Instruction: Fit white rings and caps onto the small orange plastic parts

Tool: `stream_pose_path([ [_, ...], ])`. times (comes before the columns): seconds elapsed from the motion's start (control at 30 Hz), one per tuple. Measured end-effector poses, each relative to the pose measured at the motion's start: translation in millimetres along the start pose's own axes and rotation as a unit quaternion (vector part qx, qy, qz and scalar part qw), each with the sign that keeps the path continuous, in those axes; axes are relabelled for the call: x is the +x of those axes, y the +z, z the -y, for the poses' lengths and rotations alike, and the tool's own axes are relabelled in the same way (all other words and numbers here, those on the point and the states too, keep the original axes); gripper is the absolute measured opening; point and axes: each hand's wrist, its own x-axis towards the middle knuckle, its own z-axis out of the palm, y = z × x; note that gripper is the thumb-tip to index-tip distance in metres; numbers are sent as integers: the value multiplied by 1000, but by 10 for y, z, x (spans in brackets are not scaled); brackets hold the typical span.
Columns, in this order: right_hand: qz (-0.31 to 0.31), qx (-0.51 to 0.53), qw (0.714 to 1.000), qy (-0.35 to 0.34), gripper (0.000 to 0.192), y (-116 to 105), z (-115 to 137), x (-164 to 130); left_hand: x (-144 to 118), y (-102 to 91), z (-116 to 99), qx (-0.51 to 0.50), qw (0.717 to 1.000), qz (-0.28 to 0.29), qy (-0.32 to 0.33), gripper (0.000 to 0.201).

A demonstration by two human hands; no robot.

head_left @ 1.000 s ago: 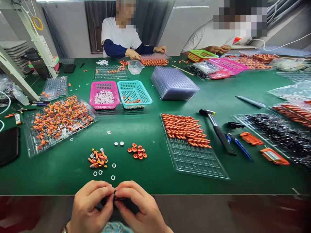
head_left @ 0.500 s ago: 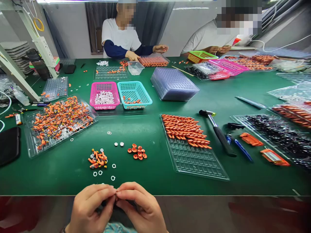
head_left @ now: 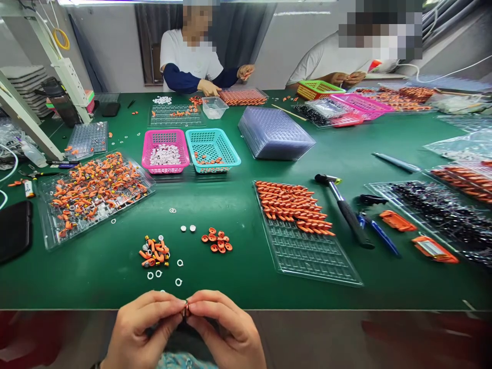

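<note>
Dark, reddish glints of a small part [head_left: 186,309] show in the head view between the fingertips, in line with the near edge of the green table [head_left: 238,197]. Fingers cover most of it, so its outline and exact kind cannot be made out. Left hand [head_left: 148,324] and right hand [head_left: 227,324] both pinch it, thumb against forefinger; the palms are turned out of sight, and the lower edge cuts off both wrists. What shows of the part is a thin sliver standing roughly from twelve to six o'clock; whether that is its long axis, and which end points where, I cannot tell.

Clock directions here are read from the part. At eleven o'clock lies a heap of curved orange pieces [head_left: 154,252], overlapping and pointing every way. White rings [head_left: 179,282] lie flat between twelve and eleven, one mostly hidden behind the left hand. Orange cups [head_left: 217,241] cluster at one o'clock, and a clear moulded tray [head_left: 317,261], partly filled with slim orange parts [head_left: 292,205], sits at two. Farther toward two, the right edge crops a tray of tangled black parts [head_left: 438,215]; toward ten, the left edge crops a black phone-like slab [head_left: 15,230]. At twelve, across the table, a co-worker in navy sleeves [head_left: 180,78] has blurred, tiny pieces in one raised hand.
</note>
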Motion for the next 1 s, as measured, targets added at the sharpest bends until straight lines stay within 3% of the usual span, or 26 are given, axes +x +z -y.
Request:
stream_pose_path([
  [0.07, 4, 3, 1000, -4, 32, 5, 4, -5, -7, 13, 26, -56, 994, 4, -98, 15],
  [0.13, 8, 8, 1000, -5, 36, 9, 5, -8, -19, 36, 76, -152, 965, 5, -215, 6],
  [0.2, 11, 12, 1000, -4, 37, 11, 5, -10, -31, 61, 125, -259, 918, 15, -301, 19],
  [0.27, 13, 16, 1000, 1, 35, 9, 9, -14, -39, 77, 145, -321, 882, 26, -343, 27],
  [0.33, 18, 16, 1000, 7, 33, 2, 14, -22, -42, 77, 126, -335, 871, 27, -359, 29],
  [0.5, 24, -4, 1000, 0, 31, -21, 18, -45, -38, 46, 2, -304, 881, 27, -362, 26],
  [0.73, 27, -32, 998, -35, 48, -36, 2, -73, -55, 116, -120, -298, 877, -57, -371, 27],
  [1.0, 36, -39, 997, -49, 53, -56, -10, -130, -57, 131, -173, -298, 874, -68, -377, 26],
])
